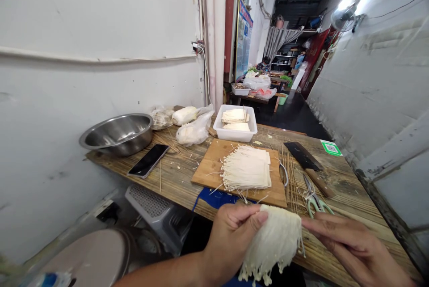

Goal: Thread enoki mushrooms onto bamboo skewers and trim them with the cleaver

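Note:
My left hand [231,238] pinches a flat bunch of enoki mushrooms [276,242] by its cut upper edge, with the caps hanging down in front of the table. At the bunch's right edge are the fingertips of my right hand [355,244], pressed together; whatever they pinch is too small or hidden to make out. Just beyond the hands, more enoki mushrooms [246,168] lie in a flat stack on a wooden cutting board [208,166]. Thin wooden skewers [291,175] lie along the board's right side. Scissors with green handles [315,200] rest near my right hand.
A cleaver [306,162] lies at the right of the wooden table [348,179]. Behind the board stands a white plastic tub [235,135] with enoki bundles. Leftward are bagged mushrooms [194,130], a phone [149,161] and a steel bowl [117,139]. A person sits far back.

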Action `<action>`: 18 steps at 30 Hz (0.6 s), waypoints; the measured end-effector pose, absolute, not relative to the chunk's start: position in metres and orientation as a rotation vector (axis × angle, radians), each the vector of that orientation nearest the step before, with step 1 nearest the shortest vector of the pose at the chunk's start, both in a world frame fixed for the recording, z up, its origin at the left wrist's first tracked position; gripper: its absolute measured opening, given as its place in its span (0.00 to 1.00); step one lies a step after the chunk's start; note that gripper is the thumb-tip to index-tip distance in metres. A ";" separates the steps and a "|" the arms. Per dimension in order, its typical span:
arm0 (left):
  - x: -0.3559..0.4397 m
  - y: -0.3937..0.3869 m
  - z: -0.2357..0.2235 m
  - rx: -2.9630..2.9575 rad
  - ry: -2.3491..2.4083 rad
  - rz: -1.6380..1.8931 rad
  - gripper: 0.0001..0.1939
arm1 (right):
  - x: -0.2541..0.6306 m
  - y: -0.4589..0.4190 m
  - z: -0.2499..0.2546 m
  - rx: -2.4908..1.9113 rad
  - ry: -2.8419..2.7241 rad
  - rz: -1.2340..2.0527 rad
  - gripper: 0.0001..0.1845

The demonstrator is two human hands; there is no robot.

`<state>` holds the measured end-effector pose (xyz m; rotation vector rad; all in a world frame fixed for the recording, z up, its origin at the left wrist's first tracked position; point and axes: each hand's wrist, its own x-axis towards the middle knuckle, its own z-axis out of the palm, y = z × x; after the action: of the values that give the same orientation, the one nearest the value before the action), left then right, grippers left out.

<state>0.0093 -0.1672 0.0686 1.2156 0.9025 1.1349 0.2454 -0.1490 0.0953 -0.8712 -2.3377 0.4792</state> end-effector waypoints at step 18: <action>0.012 -0.170 0.066 1.270 0.873 1.187 0.19 | 0.249 -0.152 0.091 -0.872 -2.326 0.513 0.29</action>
<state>0.0124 -0.1698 0.0655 1.2702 0.8726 1.1869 0.2487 -0.1518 0.0907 -0.8715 -2.3255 0.5134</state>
